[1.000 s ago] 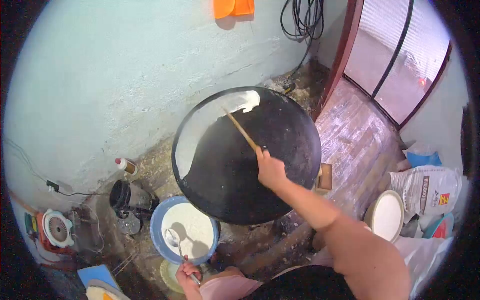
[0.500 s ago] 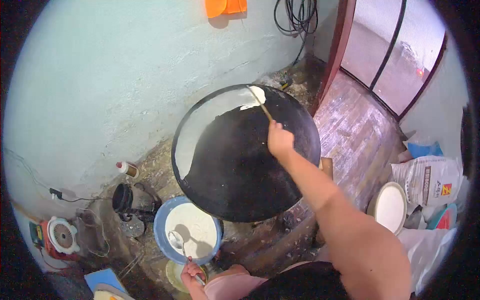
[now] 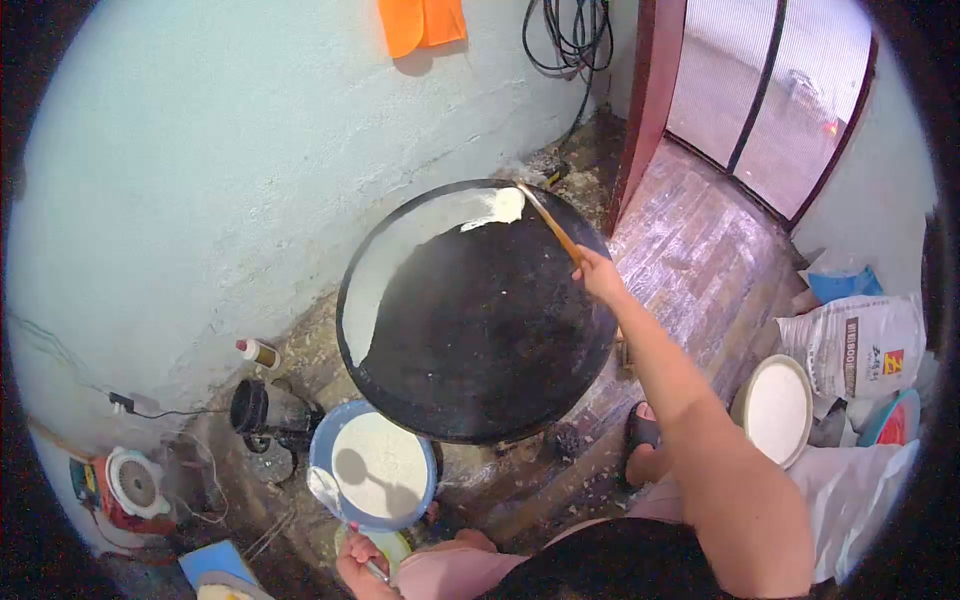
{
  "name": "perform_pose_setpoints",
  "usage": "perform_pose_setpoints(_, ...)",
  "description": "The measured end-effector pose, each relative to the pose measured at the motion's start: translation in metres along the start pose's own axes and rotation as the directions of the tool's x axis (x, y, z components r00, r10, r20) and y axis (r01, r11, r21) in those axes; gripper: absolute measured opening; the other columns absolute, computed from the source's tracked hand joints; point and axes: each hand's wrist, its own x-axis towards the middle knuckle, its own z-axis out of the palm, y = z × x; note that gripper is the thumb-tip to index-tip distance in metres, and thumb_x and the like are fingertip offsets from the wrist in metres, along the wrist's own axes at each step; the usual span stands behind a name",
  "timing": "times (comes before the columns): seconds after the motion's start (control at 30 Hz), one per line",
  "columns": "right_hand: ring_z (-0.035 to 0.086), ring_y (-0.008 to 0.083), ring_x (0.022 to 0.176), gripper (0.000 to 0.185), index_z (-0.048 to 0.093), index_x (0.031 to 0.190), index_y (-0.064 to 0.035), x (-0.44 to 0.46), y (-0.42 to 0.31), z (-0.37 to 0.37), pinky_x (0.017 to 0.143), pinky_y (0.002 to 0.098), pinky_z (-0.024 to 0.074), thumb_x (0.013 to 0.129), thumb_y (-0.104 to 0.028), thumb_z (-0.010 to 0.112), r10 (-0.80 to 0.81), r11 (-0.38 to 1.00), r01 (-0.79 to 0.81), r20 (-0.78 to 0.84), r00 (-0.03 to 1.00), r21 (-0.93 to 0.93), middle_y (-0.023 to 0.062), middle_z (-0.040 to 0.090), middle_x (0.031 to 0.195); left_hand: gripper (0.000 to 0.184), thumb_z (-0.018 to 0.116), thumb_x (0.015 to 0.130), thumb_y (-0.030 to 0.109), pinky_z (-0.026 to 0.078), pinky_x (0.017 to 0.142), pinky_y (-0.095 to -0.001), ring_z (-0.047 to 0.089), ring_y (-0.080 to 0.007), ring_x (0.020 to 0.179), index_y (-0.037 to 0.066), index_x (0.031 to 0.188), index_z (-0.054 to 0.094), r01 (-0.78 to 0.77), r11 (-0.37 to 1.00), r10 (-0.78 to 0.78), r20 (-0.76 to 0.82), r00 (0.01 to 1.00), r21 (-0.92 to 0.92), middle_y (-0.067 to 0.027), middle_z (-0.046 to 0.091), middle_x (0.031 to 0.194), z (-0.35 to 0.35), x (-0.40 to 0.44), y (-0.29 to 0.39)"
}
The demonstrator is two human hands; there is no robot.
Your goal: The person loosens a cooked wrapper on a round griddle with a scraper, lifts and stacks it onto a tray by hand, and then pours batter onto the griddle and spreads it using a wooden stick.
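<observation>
My right hand (image 3: 597, 274) is closed on the end of a wooden batter spreader (image 3: 553, 222), whose far end rests near the back edge of a large round black griddle (image 3: 480, 340). Beside that end sits a blob of white batter (image 3: 508, 206), and a thin pale layer (image 3: 365, 290) curves along the griddle's left and back edge. At the lower left, my left hand (image 3: 364, 566) grips the handle of a ladle (image 3: 322, 486). The white-coated bowl of the ladle is over the left rim of a blue basin (image 3: 430, 482) filled with white batter (image 3: 375, 462).
A black pot-like container (image 3: 262, 408) and a bottle (image 3: 258, 352) stand left of the griddle. To the right are a bowl of white contents (image 3: 778, 412) and a printed sack (image 3: 850, 345). A wall (image 3: 200, 180) rises behind; a door (image 3: 770, 100) stands at the upper right.
My right hand and the spreader have moved right along the griddle's back edge, the batter blob with them. The ladle has shifted from above the basin's batter to its left rim. The view has tilted slightly.
</observation>
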Motion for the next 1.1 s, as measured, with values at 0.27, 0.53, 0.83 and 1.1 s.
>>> perform_pose_setpoints(0.27, 0.061, 0.0204, 0.079, 0.030, 0.057, 0.107, -0.0096, 0.018, -0.005, -0.002, 0.068, 0.0331, 0.0464, 0.079, -0.011, 0.047, 0.168, 0.972, -0.197, 0.209, 0.963, 0.126, 0.0137, 0.062, 0.089, 0.029, 0.026, 0.090, 0.025, 0.037, 0.045, -0.0333, 0.032, -0.0166, 0.045, 0.009, 0.067, 0.033, 0.043, 0.999, -0.044, 0.159, 0.986, 0.008, -0.0057, 0.035, 0.057, 0.042, -0.044, -0.040)
perform_pose_setpoints(0.53, 0.057, 0.0275, 0.091, 0.029, 0.058, 0.105, -0.0136, 0.007, -0.027, 0.014, 0.081, 0.0349, 0.0421, 0.079, -0.020, 0.045, 0.171, 0.985, -0.171, 0.228, 0.959, -0.016, 0.0145, 0.060, 0.097, 0.030, 0.039, 0.084, 0.015, 0.035, 0.039, -0.0210, 0.038, -0.0076, 0.046, 0.001, 0.109, 0.046, 0.067, 0.996, -0.071, 0.065, 0.995, 0.054, 0.0001, 0.040, 0.062, 0.064, -0.041, -0.076)
perform_pose_setpoints(0.83, 0.056, 0.0283, 0.093, 0.031, 0.056, 0.108, -0.0191, -0.013, -0.059, 0.047, 0.083, 0.0381, 0.0420, 0.081, -0.022, 0.041, 0.115, 0.965, -0.059, 0.209, 0.971, -0.255, 0.0096, 0.058, 0.102, 0.028, 0.041, 0.086, 0.017, 0.033, 0.036, -0.0210, 0.040, -0.0094, 0.046, 0.000, 0.106, 0.050, -0.078, 0.973, 0.073, 0.030, 0.997, 0.219, -0.0014, 0.042, 0.062, 0.059, -0.034, -0.088)
perform_pose_setpoints(1.1, 0.055, 0.0294, 0.094, 0.028, 0.057, 0.106, -0.0196, -0.050, -0.033, 0.016, 0.081, 0.0405, 0.0427, 0.082, -0.023, 0.042, 0.208, 0.943, -0.229, -0.107, 0.972, -0.241, 0.0125, 0.058, 0.101, 0.026, 0.038, 0.088, 0.020, 0.032, 0.035, -0.0209, 0.035, -0.0085, 0.043, 0.004, 0.104, 0.051, -0.034, 0.973, 0.016, 0.082, 0.997, 0.228, -0.0007, 0.039, 0.060, 0.051, -0.036, -0.082)
